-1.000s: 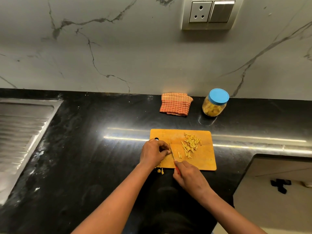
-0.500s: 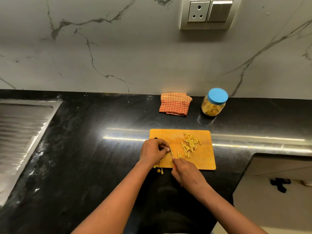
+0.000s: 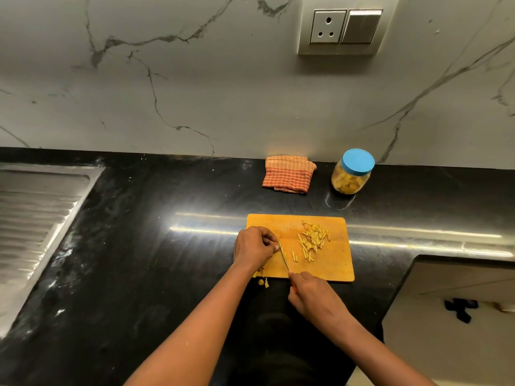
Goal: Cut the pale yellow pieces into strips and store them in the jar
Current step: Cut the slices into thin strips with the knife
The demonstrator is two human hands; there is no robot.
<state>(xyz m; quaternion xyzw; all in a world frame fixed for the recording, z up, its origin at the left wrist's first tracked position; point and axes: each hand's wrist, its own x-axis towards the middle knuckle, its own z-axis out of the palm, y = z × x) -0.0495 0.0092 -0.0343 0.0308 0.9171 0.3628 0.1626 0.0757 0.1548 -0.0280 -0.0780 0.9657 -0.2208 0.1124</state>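
Note:
A wooden cutting board [image 3: 334, 270] lies on the black counter. A heap of pale yellow strips [image 3: 313, 239] sits on its right half, with two loose strips [image 3: 294, 256] nearer me. My left hand [image 3: 253, 246] curls over a small pale yellow piece at the board's left side; the piece is mostly hidden under my fingers. My right hand [image 3: 312, 298] grips the red handle of a knife [image 3: 284, 259], whose blade lies against my left fingertips. A clear jar [image 3: 351, 174] with a blue lid, holding yellow pieces, stands behind the board.
A folded orange checked cloth [image 3: 288, 174] lies by the wall, left of the jar. A steel sink drainboard [image 3: 36, 215] fills the far left. Small scraps [image 3: 262, 282] lie on the counter off the board's near left corner. The counter drops off at the right.
My right hand pushed forward with the knife, then drew back toward me. The left hand stayed on the piece.

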